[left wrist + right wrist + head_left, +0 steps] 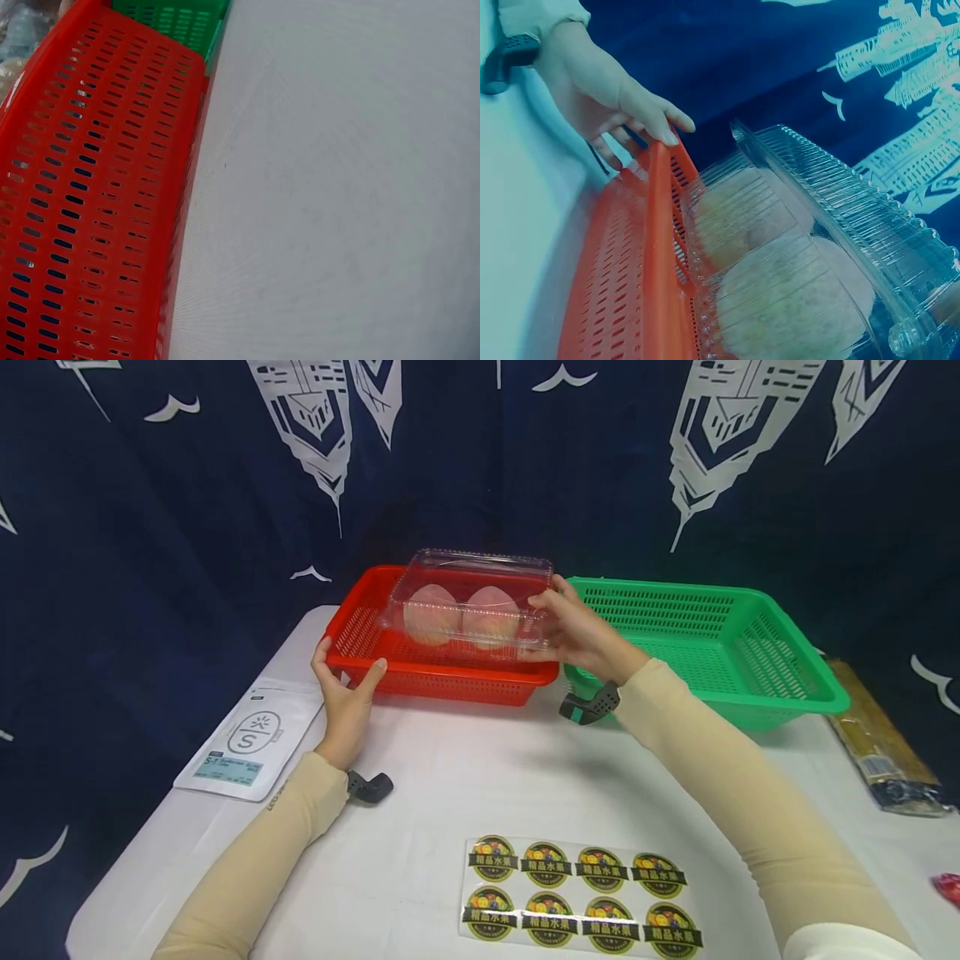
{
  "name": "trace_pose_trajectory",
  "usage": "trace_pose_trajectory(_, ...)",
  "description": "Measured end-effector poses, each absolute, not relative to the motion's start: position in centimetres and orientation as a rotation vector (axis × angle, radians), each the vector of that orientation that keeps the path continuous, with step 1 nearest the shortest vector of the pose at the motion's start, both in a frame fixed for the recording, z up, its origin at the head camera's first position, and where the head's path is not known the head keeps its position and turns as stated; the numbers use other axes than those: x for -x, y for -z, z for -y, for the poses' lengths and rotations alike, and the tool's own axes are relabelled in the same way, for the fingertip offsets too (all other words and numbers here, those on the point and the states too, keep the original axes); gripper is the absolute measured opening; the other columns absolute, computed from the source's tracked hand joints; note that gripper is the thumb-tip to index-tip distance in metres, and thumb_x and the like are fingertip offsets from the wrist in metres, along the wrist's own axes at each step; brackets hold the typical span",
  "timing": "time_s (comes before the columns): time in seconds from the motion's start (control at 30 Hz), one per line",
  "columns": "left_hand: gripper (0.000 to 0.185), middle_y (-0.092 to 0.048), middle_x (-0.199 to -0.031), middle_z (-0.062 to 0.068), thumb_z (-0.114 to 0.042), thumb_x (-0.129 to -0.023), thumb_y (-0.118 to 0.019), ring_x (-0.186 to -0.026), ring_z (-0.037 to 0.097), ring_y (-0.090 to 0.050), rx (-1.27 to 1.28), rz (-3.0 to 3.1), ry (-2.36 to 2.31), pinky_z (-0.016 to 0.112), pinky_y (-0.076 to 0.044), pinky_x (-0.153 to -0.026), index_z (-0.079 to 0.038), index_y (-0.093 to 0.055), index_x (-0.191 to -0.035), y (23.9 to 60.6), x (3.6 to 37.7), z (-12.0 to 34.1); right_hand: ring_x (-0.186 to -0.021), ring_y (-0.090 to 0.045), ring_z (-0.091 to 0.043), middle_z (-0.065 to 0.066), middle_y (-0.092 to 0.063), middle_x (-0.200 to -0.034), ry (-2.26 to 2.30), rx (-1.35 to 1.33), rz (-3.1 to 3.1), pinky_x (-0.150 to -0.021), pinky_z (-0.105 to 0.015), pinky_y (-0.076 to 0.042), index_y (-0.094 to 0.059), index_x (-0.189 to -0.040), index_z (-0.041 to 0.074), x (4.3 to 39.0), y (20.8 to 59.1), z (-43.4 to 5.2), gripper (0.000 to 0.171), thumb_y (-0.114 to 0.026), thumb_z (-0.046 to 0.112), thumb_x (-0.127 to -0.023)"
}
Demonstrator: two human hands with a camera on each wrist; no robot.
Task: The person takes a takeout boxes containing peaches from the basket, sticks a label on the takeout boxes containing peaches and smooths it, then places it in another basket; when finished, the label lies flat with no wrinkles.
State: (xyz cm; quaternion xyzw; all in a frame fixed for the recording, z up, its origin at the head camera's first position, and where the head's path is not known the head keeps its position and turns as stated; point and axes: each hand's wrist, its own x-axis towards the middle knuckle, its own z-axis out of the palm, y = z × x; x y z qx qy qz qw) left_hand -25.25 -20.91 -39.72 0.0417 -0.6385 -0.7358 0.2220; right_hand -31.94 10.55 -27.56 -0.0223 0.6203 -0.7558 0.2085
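Observation:
In the head view, my right hand (588,631) holds the right end of a clear plastic clamshell box (480,562). Inside the box sit two pink and yellowish peaches (491,614), side by side. The box hangs tilted over a red slotted basket (442,683). At the basket's left front corner, my left hand (347,714) grips the rim, thumb on the near side. The right wrist view shows the left hand (604,90) on the rim and the box's lid closed over the peaches (791,300). Inside the basket, the area behind the box is partly hidden.
A green slotted basket (780,703) stands to the right of the red one. A white pouch (255,739) lies at the left, a sheet of round fruit stickers (581,893) near the front. A brown package (885,743) is at the right edge, a dark curtain behind.

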Motion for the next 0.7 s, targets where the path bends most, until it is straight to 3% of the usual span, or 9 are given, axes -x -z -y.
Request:
trace_pose_trajectory(0.2, 0.09, -0.022, -0.171, 0.008, -0.016, -0.102, -0.075, -0.157, 0.024, -0.026, -0.11, 1.771, 2.023, 0.037, -0.038, -0.125, -0.026, -0.014, -0.167, 39.6, 25.3, 20.8, -0.162, -0.019, -0.041, -0.016, -0.003, -0.179, 2.064, 0.058, -1.763, -0.11, -0.061, -0.046, 0.008, -0.172, 0.041, 30.2, 27.1, -12.5, 0.089, -0.052, 0.022, -0.109)
trace_pose_trajectory(0.37, 0.089, -0.023, -0.171, 0.006, -0.016, -0.102, -0.074, -0.157, 0.022, -0.026, -0.116, 1.765, 2.023, 0.037, -0.039, -0.125, -0.027, -0.014, -0.167, 39.6, 25.2, 20.8, -0.164, -0.01, -0.041, -0.012, 0.003, -0.179, 2.086, 0.091, -1.7, -0.118, -0.067, -0.037, 0.012, -0.172, 0.04, 28.7, 26.8, -13.8, 0.087, -0.046, 0.019, -0.111)
trace_pose_trajectory(0.7, 0.089, -0.022, -0.171, 0.008, -0.016, -0.102, -0.074, -0.158, 0.025, -0.024, -0.115, 1.755, 2.028, 0.037, -0.04, -0.124, -0.027, -0.014, -0.167, 39.6, 25.2, 20.7, -0.159, -0.025, -0.052, -0.013, 0.006, -0.179, 2.069, 0.124, -1.688, -0.123, -0.068, -0.031, 0.014, -0.171, 0.039, 25.6, 26.8, -16.1, 0.085, -0.043, 0.018, -0.111)
